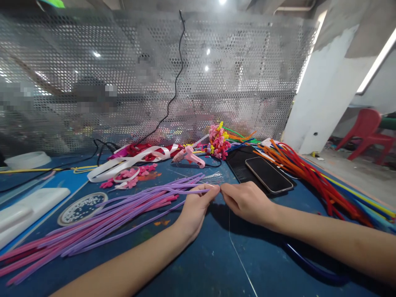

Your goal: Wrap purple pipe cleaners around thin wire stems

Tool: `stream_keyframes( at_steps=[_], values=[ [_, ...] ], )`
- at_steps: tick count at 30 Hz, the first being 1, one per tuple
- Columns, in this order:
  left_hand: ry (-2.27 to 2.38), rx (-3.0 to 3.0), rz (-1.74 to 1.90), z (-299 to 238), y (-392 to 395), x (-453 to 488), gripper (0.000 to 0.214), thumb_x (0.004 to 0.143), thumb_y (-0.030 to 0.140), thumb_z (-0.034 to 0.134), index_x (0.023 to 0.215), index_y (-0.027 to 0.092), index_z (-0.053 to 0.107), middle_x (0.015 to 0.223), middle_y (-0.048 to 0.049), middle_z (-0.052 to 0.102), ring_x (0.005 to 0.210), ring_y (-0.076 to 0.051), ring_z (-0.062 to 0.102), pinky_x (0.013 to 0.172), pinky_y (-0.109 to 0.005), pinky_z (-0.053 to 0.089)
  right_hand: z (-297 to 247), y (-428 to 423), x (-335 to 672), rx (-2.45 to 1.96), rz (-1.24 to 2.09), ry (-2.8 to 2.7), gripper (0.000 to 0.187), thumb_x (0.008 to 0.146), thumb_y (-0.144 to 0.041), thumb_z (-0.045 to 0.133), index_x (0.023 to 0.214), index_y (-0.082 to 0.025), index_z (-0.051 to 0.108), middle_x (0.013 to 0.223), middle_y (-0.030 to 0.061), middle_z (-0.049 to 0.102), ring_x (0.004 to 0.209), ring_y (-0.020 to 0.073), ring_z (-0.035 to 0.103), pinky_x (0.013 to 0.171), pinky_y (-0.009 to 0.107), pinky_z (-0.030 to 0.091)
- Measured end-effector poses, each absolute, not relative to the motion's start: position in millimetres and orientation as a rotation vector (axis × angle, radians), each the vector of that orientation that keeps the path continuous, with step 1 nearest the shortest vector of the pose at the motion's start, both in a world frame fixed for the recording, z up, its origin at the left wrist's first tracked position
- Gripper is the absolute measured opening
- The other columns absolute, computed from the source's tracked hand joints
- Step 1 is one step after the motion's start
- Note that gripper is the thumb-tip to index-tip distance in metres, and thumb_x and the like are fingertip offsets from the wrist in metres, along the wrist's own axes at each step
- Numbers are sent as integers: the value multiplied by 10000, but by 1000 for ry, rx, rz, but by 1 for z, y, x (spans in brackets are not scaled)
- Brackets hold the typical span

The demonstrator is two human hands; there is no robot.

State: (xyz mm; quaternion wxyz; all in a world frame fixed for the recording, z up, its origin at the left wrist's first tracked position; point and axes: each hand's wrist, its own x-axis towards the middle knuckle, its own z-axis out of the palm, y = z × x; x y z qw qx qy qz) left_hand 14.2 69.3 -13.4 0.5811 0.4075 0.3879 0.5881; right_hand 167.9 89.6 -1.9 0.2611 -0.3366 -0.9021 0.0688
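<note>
The left hand (196, 208) pinched the tip of a purple pipe cleaner (173, 191). The right hand (247, 202), fingertips closed, met it there, seemingly gripping a thin wire (239, 252) trailing toward six o'clock. Joining the two seemed the step in hand, and it called for a steady pinch. A phone (268, 174) lay at one o'clock and a glue gun (189, 156) at eleven. No writing was legible.

Phone (269, 174), pink glue gun (189, 156), red chair (368, 132) beyond.
</note>
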Motion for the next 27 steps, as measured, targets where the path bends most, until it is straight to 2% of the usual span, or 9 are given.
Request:
stream_keyframes(
  at_steps=[3,6,10,13,15,17,20,24,27],
  values=[
    [846,917,1331,-13,70,12,184,626,256,755,757,143,694,710,-13,643,673,-113,532,665,-232,397,-4,93,168,-1024,112,-2443,190,883,-210,333,760,-188,477,578,-10,436,479,104,328,518,265,156],
    [798,934,1277,-13,70,10,279,624,212,754,896,169,709,866,-49,687,791,-142,578,708,-236,410,-5,94,169,-1073,210,-2355,175,886,-210,332,752,-194,444,577,-20,408,493,111,361,526,254,187],
    [828,1022,1326,-12,70,9,232,650,237,735,878,198,721,866,-42,698,789,-150,590,678,-233,412,-1,91,167,-990,422,-2235,183,882,-214,347,711,-196,410,607,-20,405,540,111,374,543,243,241],
    [842,1166,1382,-11,73,6,141,648,253,734,773,187,731,749,-22,691,704,-146,583,695,-253,422,4,87,165,-877,853,-2137,210,885,-270,373,716,-184,464,583,-33,396,518,92,360,505,216,276],
    [831,1268,1367,-9,76,2,105,638,259,741,699,175,725,683,-14,673,681,-147,580,705,-260,426,6,86,164,-836,1380,-1953,223,879,-346,404,744,-185,478,498,-76,320,410,65,263,402,178,232],
    [804,1329,1342,-7,77,-2,102,629,267,747,645,172,714,659,-9,658,673,-143,575,688,-253,427,7,86,165,-761,1916,-1672,219,858,-385,451,756,-191,462,441,-115,222,351,45,119,322,145,139],
    [765,1373,1297,-6,77,-5,124,633,293,745,633,176,705,650,-6,644,641,-131,553,647,-244,415,5,92,170,-507,2465,-1325,172,835,-336,504,757,-190,453,429,-129,176,352,36,30,276,114,103],
    [765,1351,1239,-6,74,-4,171,598,311,764,594,164,675,586,6,599,570,-115,508,600,-243,398,1,99,175,-297,2782,-1155,144,836,-289,489,746,-184,447,433,-128,154,353,36,3,263,102,120],
    [813,1377,1257,-5,73,-3,191,587,288,765,564,153,632,567,14,577,544,-105,491,570,-235,385,-2,96,172,-414,2674,-1300,162,847,-311,474,747,-187,445,429,-129,155,352,37,20,277,110,115]
  ],
)
